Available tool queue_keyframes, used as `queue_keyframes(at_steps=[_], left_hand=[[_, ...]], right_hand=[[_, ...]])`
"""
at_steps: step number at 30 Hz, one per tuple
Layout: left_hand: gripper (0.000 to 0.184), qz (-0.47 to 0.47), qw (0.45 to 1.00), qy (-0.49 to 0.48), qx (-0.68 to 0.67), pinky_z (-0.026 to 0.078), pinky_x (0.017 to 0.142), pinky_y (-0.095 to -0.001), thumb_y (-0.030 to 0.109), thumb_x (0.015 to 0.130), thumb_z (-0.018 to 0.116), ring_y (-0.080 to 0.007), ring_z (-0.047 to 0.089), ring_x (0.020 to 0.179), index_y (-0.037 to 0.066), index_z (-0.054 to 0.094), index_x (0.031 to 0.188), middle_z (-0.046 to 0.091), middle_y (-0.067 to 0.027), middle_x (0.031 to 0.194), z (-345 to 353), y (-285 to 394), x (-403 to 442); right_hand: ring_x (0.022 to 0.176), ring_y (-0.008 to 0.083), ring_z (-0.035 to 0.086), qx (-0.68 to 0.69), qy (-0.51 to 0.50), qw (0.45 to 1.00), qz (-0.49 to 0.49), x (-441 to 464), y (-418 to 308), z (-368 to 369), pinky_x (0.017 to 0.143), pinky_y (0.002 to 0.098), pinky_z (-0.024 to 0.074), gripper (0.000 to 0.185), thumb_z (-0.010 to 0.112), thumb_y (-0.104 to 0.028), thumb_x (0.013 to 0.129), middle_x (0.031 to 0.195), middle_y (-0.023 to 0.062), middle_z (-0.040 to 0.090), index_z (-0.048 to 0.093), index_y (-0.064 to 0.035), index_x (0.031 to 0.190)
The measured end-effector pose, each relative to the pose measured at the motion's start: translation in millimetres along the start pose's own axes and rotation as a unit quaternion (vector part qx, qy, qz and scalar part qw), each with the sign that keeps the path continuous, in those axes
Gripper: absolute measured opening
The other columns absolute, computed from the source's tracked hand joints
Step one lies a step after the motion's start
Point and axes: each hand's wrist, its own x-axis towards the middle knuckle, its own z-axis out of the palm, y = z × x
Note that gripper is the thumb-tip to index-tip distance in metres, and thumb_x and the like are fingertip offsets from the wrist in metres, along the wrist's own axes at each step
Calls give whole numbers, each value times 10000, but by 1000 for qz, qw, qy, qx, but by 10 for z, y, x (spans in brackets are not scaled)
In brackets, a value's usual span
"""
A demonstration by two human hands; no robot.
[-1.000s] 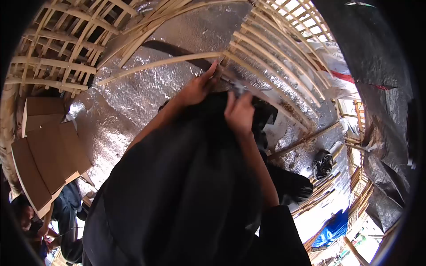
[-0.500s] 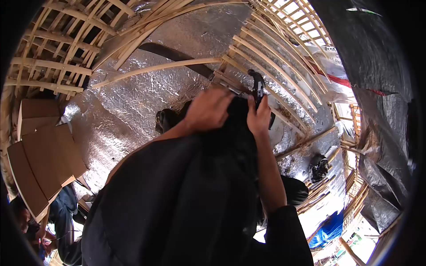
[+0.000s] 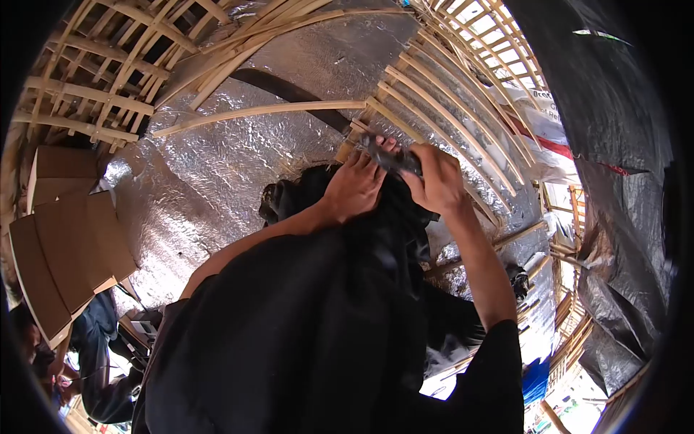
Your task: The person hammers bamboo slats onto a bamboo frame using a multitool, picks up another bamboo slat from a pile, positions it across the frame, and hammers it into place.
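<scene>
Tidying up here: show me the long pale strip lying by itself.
The slightly curved strip crossing over the dark blade-like piece; other long strips lie bunched or in rows.

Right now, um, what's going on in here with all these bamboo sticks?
Someone in black is leaning over, working with both hands. The right hand grips a blurred dark tool, probably a hammer. The left hand is right beside it, though what it touches is hard to see. Just beyond the hands, a long bamboo strip crosses over a dark blade on the silvery sheet.
</scene>
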Motion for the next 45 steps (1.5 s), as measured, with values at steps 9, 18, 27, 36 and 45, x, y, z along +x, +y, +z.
queue_keyframes(at_steps=[9,18,27,36,45], left_hand=[[691,-22,1000,14,-2,357,1213,-512,204,876,607,-363,331,1547,-34,475,1511,390,-184,1640,-113,102,66],[654,-15,1000,13,-1,393,1179,-485,219,880,602,-358,407,1488,-29,507,1478,507,-177,1504,-73,79,60],[694,-27,1000,-15,-5,397,1172,-488,205,879,595,-363,369,1514,-41,461,1513,459,-190,1556,-50,10,133],[731,-31,999,-26,0,387,1193,-482,180,891,569,-346,302,1564,-38,405,1568,365,-175,1648,-106,108,38],[694,-9,1000,4,-9,386,1197,-487,190,876,587,-353,319,1559,-41,456,1517,396,-193,1627,-93,123,56]], right_hand=[[772,428,696,-17,-140,989,32,-116,421,40,639,494,548,321,742,-294,961,850,215,694,612,-12,1044],[817,412,696,-31,-86,996,6,-58,408,27,736,492,555,326,785,-268,887,867,202,696,631,-14,1023],[864,380,699,-56,-85,995,-11,39,534,51,882,473,480,311,745,-260,941,957,186,722,609,-32,1103],[745,404,677,-32,-83,996,5,109,622,135,793,484,499,279,728,-251,966,782,186,691,624,-1,1033],[719,430,683,-58,-165,980,92,146,496,85,614,478,523,347,716,-342,982,725,209,665,653,-7,1048]])
